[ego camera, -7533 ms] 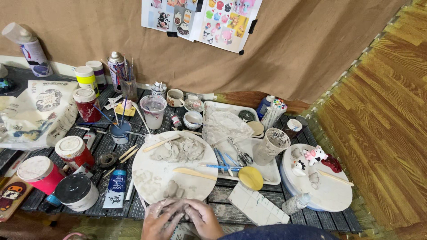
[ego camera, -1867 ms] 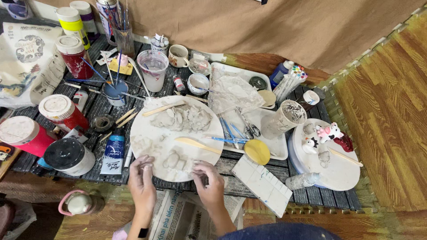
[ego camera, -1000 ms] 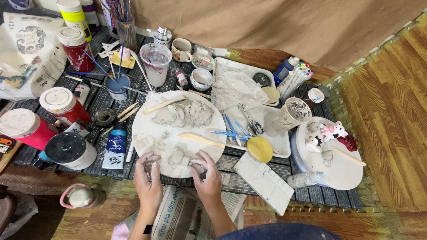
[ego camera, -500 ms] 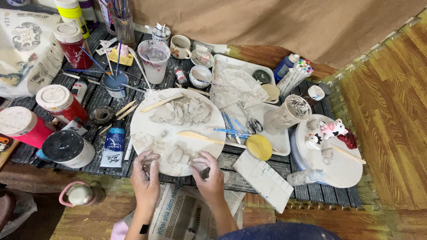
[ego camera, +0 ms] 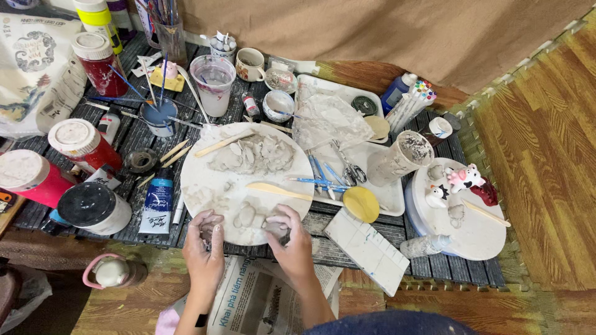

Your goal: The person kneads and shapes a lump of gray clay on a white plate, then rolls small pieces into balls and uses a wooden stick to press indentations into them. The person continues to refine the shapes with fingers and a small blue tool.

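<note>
Left hand (ego camera: 205,248) is curled, pinching a small clay lump (ego camera: 208,227) at lower centre; right hand (ego camera: 292,242) is pressed on another clay piece (ego camera: 274,226). Both are held over the white round board (ego camera: 205,180)'s near edge, slightly closer together than half a second ago.

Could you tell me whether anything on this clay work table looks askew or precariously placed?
The white rectangular palette lies tilted, one corner overhanging the slatted table's front edge. The yellow round lid also sits half off the white tray. Nothing looks spilled; both hands rest at the round board.
</note>
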